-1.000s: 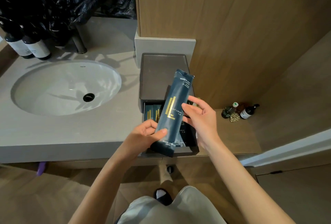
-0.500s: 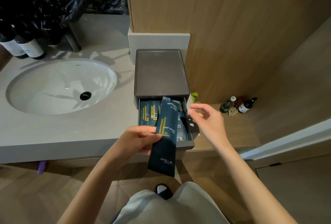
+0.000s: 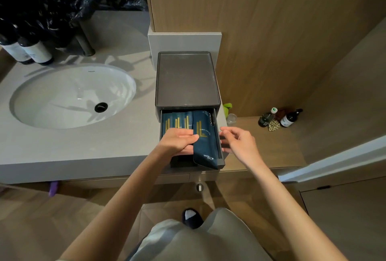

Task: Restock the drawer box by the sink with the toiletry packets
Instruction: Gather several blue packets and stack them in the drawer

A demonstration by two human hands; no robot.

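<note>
The near end of the dark blue packet [image 3: 203, 139] overhangs the front edge of the open drawer [image 3: 221, 161] — if the drawer were pushed shut now, that end could be creased or jammed. The packet, flat and gold-lettered, lies at the right of a row of matching packets [image 3: 176, 122] in the drawer box [image 3: 187, 77] on the worktop [image 3: 83, 148] beside the sink [image 3: 73, 95]. It is touched by the left hand [image 3: 178, 140] — whether pinched cannot be told. The right hand [image 3: 238, 141] hovers, fingers loosely spread.
</note>
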